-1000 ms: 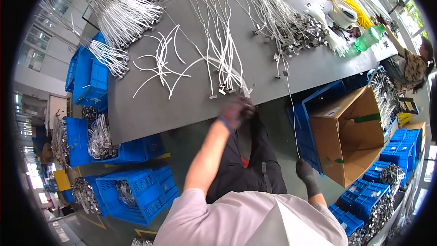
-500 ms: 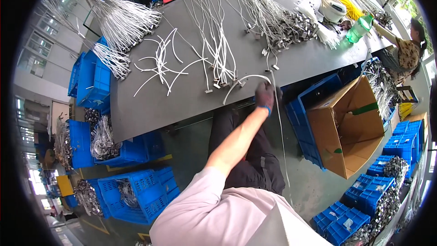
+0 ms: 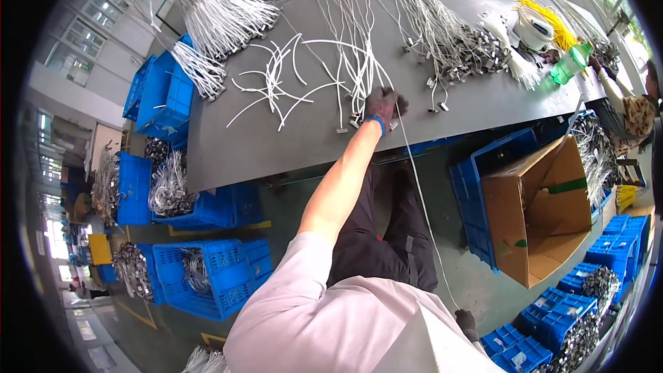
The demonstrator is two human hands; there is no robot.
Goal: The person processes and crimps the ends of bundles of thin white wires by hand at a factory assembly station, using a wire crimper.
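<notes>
My left hand (image 3: 385, 105), in a dark glove with a blue cuff, is closed at the near edge of the grey table (image 3: 228, 159). A thin white cable (image 3: 419, 183) runs from it down past my legs to my right hand (image 3: 467, 320). That hand, also gloved, is low at the right and seems closed on the cable; its fingers are small in view. A thicker white tube-like piece (image 3: 338, 43) curves away from my left hand over the table. Under and beside this hand lies a bunch of white cables (image 3: 359, 72) with small metal connectors.
Loose white tube pieces (image 3: 273, 86) lie on the left of the table. A large cable bundle (image 3: 442, 34), yellow cables (image 3: 549, 17) and a green bottle (image 3: 572, 63) are farther right. An open cardboard box (image 3: 507, 235) stands right, blue crates (image 3: 200, 276) left. Another person (image 3: 632, 114) is at far right.
My left hand has moved left and away from me along the table edge. My right hand now shows at the lower right, with the cable stretched between both hands. The view has shifted slightly.
</notes>
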